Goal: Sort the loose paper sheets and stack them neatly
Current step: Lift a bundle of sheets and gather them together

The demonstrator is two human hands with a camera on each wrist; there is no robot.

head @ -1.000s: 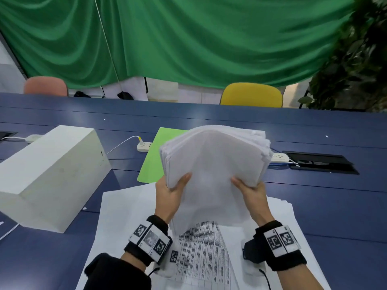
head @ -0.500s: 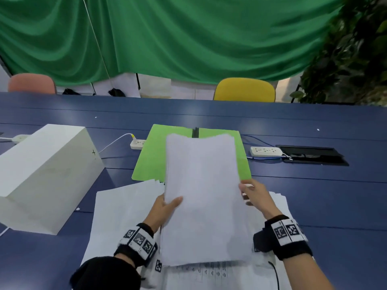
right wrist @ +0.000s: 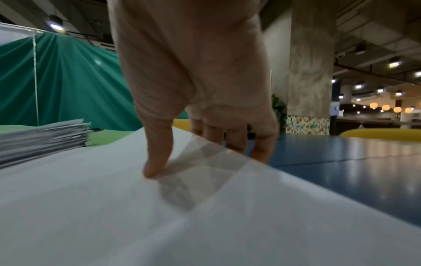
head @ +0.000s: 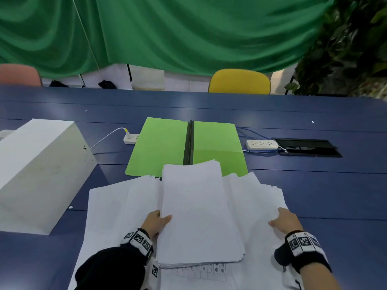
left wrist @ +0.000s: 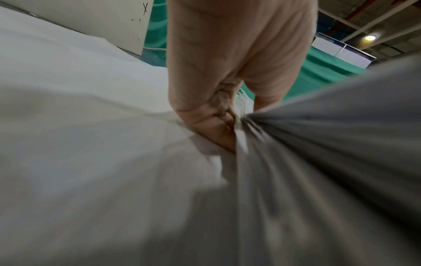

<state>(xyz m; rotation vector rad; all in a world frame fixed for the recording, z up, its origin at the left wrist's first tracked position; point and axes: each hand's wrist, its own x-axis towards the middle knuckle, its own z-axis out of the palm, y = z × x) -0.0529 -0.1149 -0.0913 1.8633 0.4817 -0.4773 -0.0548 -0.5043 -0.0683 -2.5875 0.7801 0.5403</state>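
Note:
A thick stack of white paper (head: 199, 212) lies flat on top of loose white sheets (head: 117, 206) spread over the blue table (head: 314, 195). My left hand (head: 156, 222) grips the stack's left edge, thumb on top and fingers underneath; in the left wrist view this hand (left wrist: 218, 126) pinches the stack (left wrist: 318, 144). My right hand (head: 284, 218) is off the stack, at the right edge of the loose sheets (right wrist: 205, 216). There the right hand (right wrist: 200, 158) has its thumb on top of a sheet's edge and its fingers below it.
An open green folder (head: 159, 147) lies just beyond the papers. A large white box (head: 37, 170) stands to the left. Behind are two power strips (head: 261, 144) with cables and a black cable hatch (head: 305, 145). A yellow chair (head: 239, 81) stands across the table.
The stack, held up in both hands a second ago, has come down flat onto the loose sheets. My right hand let go of it and moved right to the loose sheets' edge.

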